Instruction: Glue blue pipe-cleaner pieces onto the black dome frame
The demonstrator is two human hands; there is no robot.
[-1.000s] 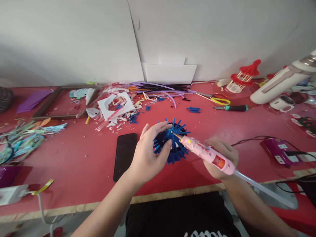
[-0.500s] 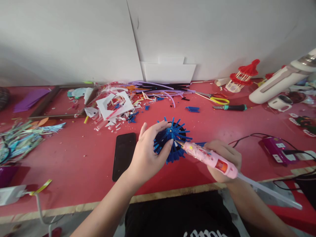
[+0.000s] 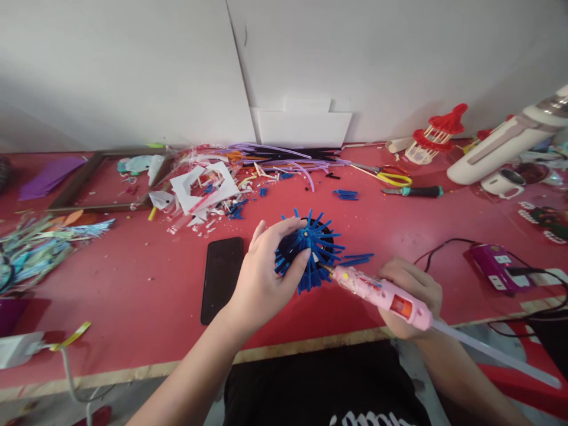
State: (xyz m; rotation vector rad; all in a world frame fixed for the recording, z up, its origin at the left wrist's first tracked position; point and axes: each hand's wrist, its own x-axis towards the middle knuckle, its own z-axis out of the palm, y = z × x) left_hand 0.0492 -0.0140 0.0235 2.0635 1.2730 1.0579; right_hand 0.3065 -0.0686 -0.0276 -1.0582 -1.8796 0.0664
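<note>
My left hand [image 3: 273, 263] grips the near-left side of a spiky craft piece [image 3: 313, 234] made of blue pipe-cleaner strips fanned out from a centre over a black round part. Its thumb and fingers press on the strips. In my right hand [image 3: 412, 296] is a pink hot glue gun [image 3: 381, 294], a clear glue stick [image 3: 492, 350] jutting from its rear. The gun's metal tip is close to the right edge of the blue piece; whether it touches is hard to tell. Just right of the piece lie loose blue strips [image 3: 356, 259].
A black phone [image 3: 222, 280] lies left of my hand. Paper scraps [image 3: 206, 189] and purple and black pipe cleaners [image 3: 284, 155] spread along the back. Pliers [image 3: 419, 191], scissors [image 3: 393, 176], a red pagoda model [image 3: 435, 135], a white bottle [image 3: 506, 139] and a purple power strip [image 3: 499, 269] are on the right.
The glue gun and my right hand have shifted slightly right and down, uncovering more of the loose blue strips. My left hand keeps its hold on the blue piece.
</note>
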